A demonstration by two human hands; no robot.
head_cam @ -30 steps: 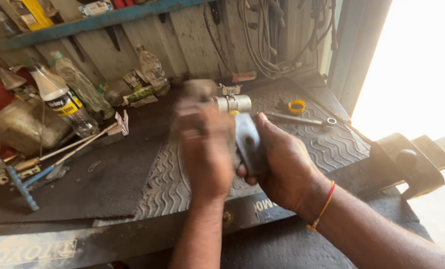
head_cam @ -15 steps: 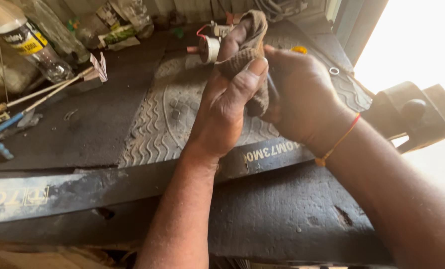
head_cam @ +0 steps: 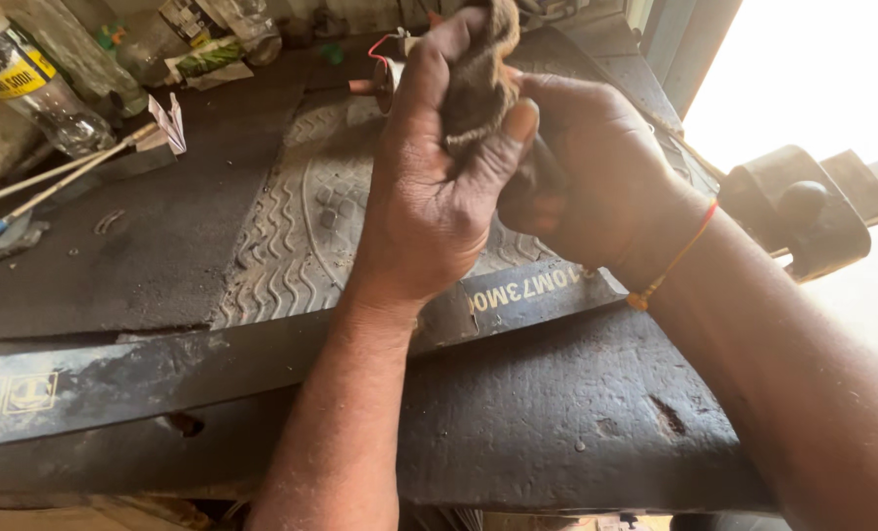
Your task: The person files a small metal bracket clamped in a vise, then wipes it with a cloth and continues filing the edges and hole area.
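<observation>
My left hand [head_cam: 439, 197] is closed on a dirty brown rag [head_cam: 478, 88], with the thumb pressed against the cloth. My right hand [head_cam: 596, 177] sits right behind it, fingers curled around a dark part that the rag and both hands almost wholly hide. The two hands touch, held above a ribbed rubber mat [head_cam: 301, 226] on the dark workbench [head_cam: 557, 413]. An orange thread band [head_cam: 670, 265] circles my right wrist.
A plastic bottle [head_cam: 26, 88] and thin sticks [head_cam: 65, 172] lie at the back left. A small spool with red wire [head_cam: 385, 84] sits just beyond my hands. A dark metal fitting with a round knob [head_cam: 803, 211] stands off the bench's right end.
The grey metal part seen in my right hand a second ago is now covered by the rag. My left hand has closed on the rag and both hands sit nearer the camera.
</observation>
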